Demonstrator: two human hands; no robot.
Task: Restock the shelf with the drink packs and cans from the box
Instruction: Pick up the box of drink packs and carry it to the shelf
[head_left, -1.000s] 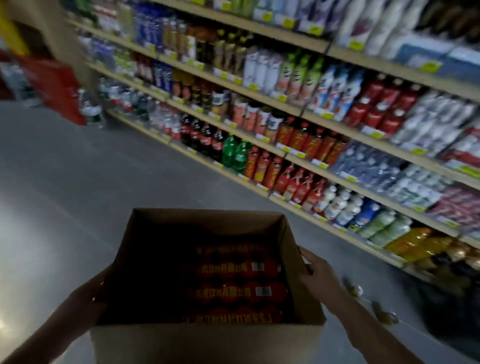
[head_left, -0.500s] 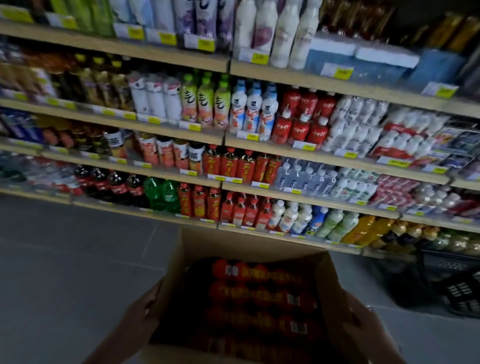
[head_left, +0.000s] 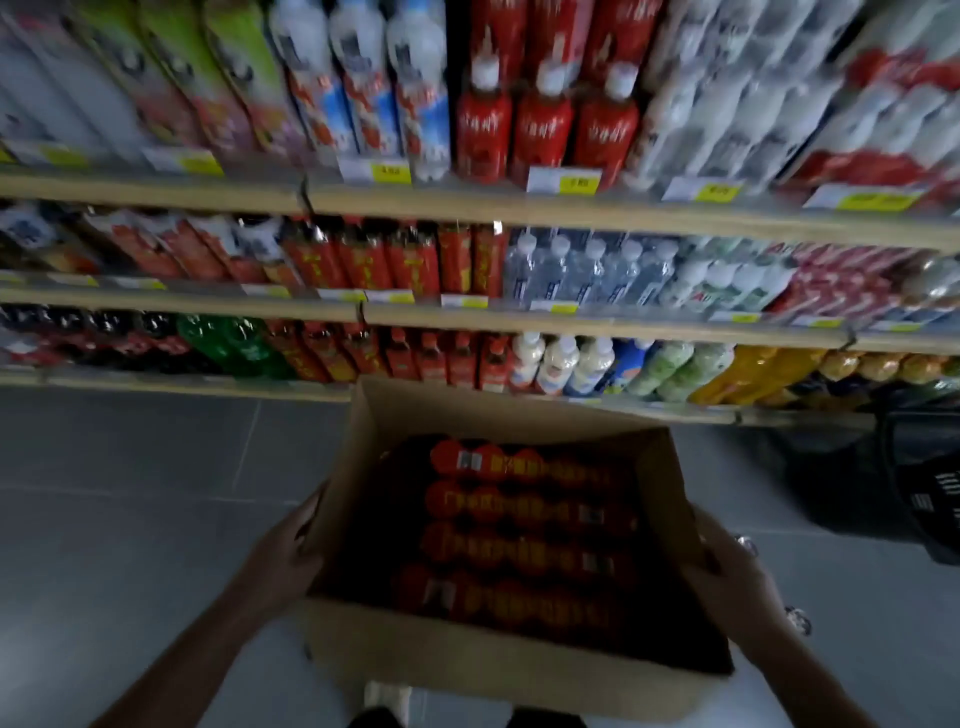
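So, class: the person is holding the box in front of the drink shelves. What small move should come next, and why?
Probably set the box down on the floor below the shelves. The left hand and right hand both grip its sides, so neither is free to lift the red packs inside.

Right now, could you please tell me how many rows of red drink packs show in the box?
4 rows: one by the far wall of the box, two mid-box, one at its near wall; more may hide underneath.

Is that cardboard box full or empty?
Far from empty: rows of red drink packs lie inside the open-topped cardboard box.
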